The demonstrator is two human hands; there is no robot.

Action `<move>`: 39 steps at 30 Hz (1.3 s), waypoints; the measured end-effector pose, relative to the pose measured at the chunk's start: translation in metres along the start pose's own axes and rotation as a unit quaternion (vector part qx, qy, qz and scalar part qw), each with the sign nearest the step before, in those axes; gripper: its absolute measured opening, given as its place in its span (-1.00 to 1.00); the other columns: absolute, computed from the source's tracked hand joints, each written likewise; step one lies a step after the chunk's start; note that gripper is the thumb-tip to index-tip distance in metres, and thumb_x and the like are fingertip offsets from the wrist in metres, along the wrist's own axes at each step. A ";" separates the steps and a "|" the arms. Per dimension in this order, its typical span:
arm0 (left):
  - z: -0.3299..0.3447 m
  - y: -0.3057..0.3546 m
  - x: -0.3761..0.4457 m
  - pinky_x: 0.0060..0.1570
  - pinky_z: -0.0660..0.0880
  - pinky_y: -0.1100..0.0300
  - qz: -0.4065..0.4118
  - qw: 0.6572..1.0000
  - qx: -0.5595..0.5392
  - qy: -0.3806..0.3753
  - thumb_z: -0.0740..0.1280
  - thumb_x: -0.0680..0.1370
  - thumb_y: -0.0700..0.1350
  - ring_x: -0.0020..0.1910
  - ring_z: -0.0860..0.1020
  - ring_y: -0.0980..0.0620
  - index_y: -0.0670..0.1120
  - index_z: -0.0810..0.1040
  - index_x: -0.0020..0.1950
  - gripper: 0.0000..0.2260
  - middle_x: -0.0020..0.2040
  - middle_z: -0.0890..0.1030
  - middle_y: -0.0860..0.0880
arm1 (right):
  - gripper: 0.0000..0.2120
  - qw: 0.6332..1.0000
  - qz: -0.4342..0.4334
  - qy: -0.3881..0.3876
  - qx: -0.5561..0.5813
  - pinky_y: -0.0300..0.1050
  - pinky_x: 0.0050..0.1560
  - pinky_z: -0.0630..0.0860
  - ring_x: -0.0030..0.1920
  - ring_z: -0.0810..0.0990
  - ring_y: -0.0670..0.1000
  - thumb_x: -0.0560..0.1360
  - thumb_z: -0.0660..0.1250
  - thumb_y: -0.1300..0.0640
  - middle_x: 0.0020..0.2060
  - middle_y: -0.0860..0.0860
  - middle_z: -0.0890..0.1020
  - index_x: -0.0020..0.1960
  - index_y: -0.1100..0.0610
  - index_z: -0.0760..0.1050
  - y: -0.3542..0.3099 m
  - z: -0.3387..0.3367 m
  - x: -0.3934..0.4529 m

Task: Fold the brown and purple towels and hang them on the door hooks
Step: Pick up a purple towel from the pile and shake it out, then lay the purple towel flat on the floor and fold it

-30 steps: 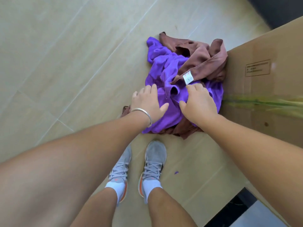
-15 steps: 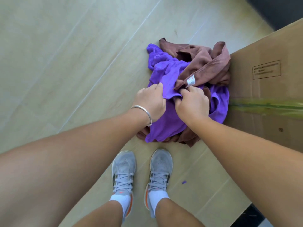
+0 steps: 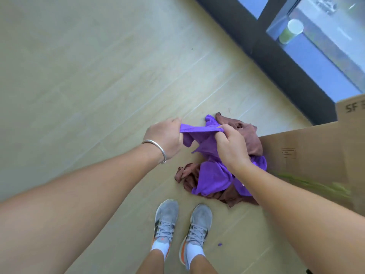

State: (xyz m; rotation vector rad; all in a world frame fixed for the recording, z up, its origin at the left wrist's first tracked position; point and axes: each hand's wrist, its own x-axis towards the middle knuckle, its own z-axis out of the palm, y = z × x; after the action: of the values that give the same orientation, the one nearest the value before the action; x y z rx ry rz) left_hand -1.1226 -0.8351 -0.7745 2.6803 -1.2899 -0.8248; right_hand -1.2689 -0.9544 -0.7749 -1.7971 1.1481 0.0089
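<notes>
Pale floor [image 3: 98,86] lay wide and bare to the left; one cardboard box [image 3: 316,161] hemmed the right. Two towels lay heaped beside it: one brown towel [image 3: 250,143] underneath, one purple towel [image 3: 213,175] whose edge both hands pinched, left hand [image 3: 166,135] and right hand [image 3: 231,145] apart.

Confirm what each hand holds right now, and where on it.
Both hands pinch the crumpled purple fabric towel along one edge: left hand at one end, right hand at the other. The brown towel is not held.
</notes>
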 end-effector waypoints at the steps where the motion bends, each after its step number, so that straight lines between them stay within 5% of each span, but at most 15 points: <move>1: -0.014 -0.006 -0.006 -0.08 0.41 0.06 -0.012 1.000 -0.005 0.011 0.10 0.56 -0.13 0.08 0.52 -0.19 -0.09 0.40 0.30 -0.67 0.20 0.53 -0.07 | -0.84 1.000 -0.007 -0.001 0.009 -0.06 -0.24 0.32 -0.25 0.41 0.05 0.51 0.13 0.19 -0.32 0.03 0.50 -0.19 0.22 0.42 -0.019 -0.003 -0.001; 7: -0.095 -0.042 -0.049 -0.24 0.28 0.10 -0.065 0.993 -0.034 0.090 0.11 0.56 -0.13 -0.09 0.50 -0.15 -0.04 0.42 -0.03 -0.89 -0.04 0.55 -0.02 | -0.79 0.990 -0.100 -0.058 -0.085 -0.05 -0.28 0.40 -0.32 0.48 0.01 0.40 0.30 -0.05 -0.40 -0.08 0.50 -0.23 0.06 0.37 -0.116 -0.006 -0.019; 10: -0.128 -0.064 -0.076 -0.18 0.40 0.07 -0.078 0.989 -0.052 0.113 0.06 0.52 -0.07 -0.07 0.52 -0.14 -0.05 0.47 0.01 -0.78 -0.03 0.58 0.00 | -0.70 0.970 -0.144 -0.074 -0.181 -0.07 -0.34 0.36 -0.31 0.51 0.04 0.39 0.31 -0.20 -0.36 -0.07 0.52 -0.18 0.02 0.38 -0.155 0.011 -0.033; 13: -0.154 -0.086 -0.105 -0.25 0.35 0.10 -0.092 0.984 -0.080 0.132 -0.03 0.39 -0.04 -0.12 0.52 -0.12 -0.02 0.49 -0.09 -0.68 -0.17 0.56 0.04 | -0.90 0.961 -0.163 -0.053 -0.219 -0.07 -0.21 0.35 -0.11 0.50 0.09 0.44 0.24 0.03 -0.17 -0.05 0.49 -0.08 0.01 0.47 -0.187 0.036 -0.044; 15: -0.168 -0.101 -0.126 -0.32 0.24 0.12 -0.100 0.981 -0.082 0.143 -0.03 0.38 -0.03 -0.21 0.47 -0.09 -0.01 0.44 -0.19 -0.74 -0.27 0.51 0.07 | -0.84 0.974 -0.148 -0.048 -0.167 -0.05 -0.10 0.41 -0.04 0.49 0.08 0.42 0.18 0.13 -0.12 -0.05 0.49 -0.08 0.01 0.51 -0.208 0.057 -0.056; 21: -0.208 -0.163 -0.185 -0.29 0.29 0.12 -0.122 0.976 -0.043 0.175 -0.04 0.42 0.01 -0.21 0.48 -0.09 -0.01 0.50 -0.11 -0.67 -0.20 0.57 0.05 | -0.84 0.996 -0.081 -0.033 -0.021 -0.06 -0.30 0.44 -0.28 0.54 0.14 0.36 0.07 0.21 -0.37 0.03 0.53 -0.28 0.09 0.41 -0.284 0.120 -0.097; 24: -0.220 -0.206 -0.213 -0.24 0.30 0.12 -0.153 0.973 0.014 0.171 0.03 0.52 -0.07 -0.14 0.52 -0.13 -0.01 0.51 0.00 -0.73 -0.10 0.58 0.02 | -0.80 0.987 -0.130 -0.028 -0.089 0.00 -0.26 0.48 -0.30 0.54 0.18 0.27 0.05 0.27 -0.37 0.03 0.53 -0.22 0.08 0.39 -0.309 0.140 -0.110; 30: -0.196 -0.277 -0.264 -0.19 0.21 0.15 -0.247 0.961 0.102 0.068 0.08 0.60 -0.10 -0.02 0.55 -0.10 0.01 0.44 0.00 -0.85 0.00 0.59 0.00 | -0.73 0.823 -0.388 -0.073 -0.408 -0.09 -0.19 0.20 -0.28 0.37 0.09 0.33 0.12 0.39 -0.28 -0.03 0.47 -0.08 0.08 0.32 -0.334 0.175 -0.120; 39: -0.070 -0.352 -0.320 -0.23 0.28 0.18 -0.339 0.940 0.033 -0.012 0.14 0.58 -0.17 0.00 0.59 -0.08 0.03 0.49 0.07 -0.82 -0.01 0.63 0.00 | -0.75 0.701 -0.452 -0.170 -0.525 -0.10 -0.29 0.28 -0.24 0.36 0.10 0.43 0.19 0.39 -0.17 0.03 0.54 -0.02 0.06 0.37 -0.307 0.250 -0.140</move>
State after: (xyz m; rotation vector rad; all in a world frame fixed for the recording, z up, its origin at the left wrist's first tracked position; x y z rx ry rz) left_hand -1.0008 -0.3820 -0.6688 3.2054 -0.3616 -0.8616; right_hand -1.0199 -0.6517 -0.6259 -3.0253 -0.2678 0.4812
